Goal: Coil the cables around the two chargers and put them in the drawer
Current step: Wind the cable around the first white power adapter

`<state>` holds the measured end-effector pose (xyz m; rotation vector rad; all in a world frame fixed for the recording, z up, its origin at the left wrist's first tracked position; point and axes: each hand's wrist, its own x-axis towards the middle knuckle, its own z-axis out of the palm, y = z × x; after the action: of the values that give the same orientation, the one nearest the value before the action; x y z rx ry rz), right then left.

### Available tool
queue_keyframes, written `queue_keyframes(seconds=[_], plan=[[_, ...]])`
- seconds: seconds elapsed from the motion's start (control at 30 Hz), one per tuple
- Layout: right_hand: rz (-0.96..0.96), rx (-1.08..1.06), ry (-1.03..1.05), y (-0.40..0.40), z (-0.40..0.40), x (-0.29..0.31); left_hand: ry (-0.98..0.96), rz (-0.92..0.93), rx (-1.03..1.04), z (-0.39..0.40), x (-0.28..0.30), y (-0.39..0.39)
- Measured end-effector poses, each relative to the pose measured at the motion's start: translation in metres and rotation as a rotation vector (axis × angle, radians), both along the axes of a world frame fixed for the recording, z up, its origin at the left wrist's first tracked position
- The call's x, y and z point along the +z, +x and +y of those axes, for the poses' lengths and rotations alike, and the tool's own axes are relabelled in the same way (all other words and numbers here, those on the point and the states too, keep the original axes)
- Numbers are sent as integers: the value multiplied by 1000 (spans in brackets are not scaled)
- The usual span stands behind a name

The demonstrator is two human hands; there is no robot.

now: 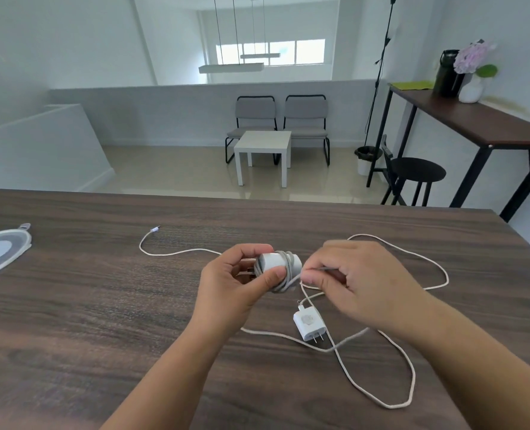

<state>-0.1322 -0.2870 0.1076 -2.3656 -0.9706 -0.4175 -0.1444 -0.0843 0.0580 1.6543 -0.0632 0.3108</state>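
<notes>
First charger, a few cable turns on it, sits gripped in the left hand above the bench — right hand pinches the cable. Next, wind the slack; second charger lies untouched.

White walls, two grey chairs, small white table, bright window.
</notes>
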Motion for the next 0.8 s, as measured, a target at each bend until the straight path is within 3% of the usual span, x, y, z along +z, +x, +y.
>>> queue_keyframes(seconds=[0.23,0.4,0.8], plan=[[-72,17,-62,8,3,18,-32,-16,10,2,9,-1],[-18,33,-18,21,5,25,-4,-30,-80,1,9,-6],[689,199,621,41,7,-9,-155,-107,-297,0,20,-13]])
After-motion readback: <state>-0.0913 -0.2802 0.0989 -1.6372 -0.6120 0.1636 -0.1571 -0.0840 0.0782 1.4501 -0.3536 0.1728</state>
